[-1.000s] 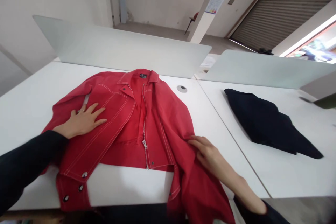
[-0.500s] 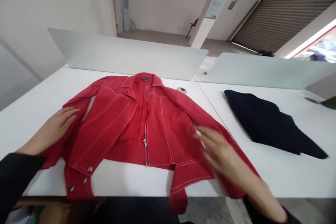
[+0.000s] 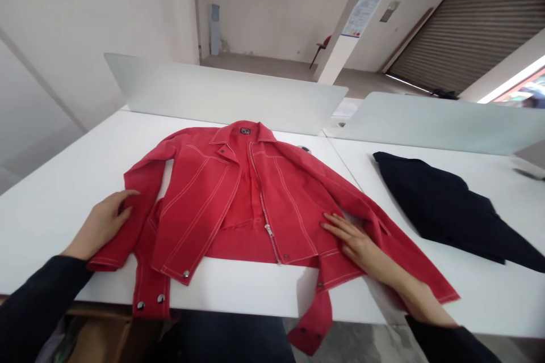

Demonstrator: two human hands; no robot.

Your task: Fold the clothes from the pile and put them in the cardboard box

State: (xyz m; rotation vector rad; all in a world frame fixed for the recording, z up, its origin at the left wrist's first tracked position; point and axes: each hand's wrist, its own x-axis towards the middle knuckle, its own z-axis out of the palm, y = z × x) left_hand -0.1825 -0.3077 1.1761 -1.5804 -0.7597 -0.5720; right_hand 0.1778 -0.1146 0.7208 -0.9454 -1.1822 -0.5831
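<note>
A red jacket (image 3: 204,193) with white stitching lies face up on the white table (image 3: 51,193), zip partly open, collar toward the far side. Its waistband tabs hang over the near edge. My left hand (image 3: 104,221) rests on the jacket's left sleeve near the cuff, thumb and fingers curled around the sleeve's edge. My right hand (image 3: 351,235) lies flat with fingers stretched out on the lower right front panel, beside the spread right sleeve.
A dark navy garment (image 3: 443,210) lies folded on the adjoining white table at the right. Frosted divider panels (image 3: 230,93) stand along the tables' far edge. A cable grommet (image 3: 305,149) shows behind the jacket. Beyond are a pillar and a roller shutter.
The right sleeve, bunched over the table edge a second ago, now lies spread out to the right. My left hand moved from the front panel out to the left sleeve.
</note>
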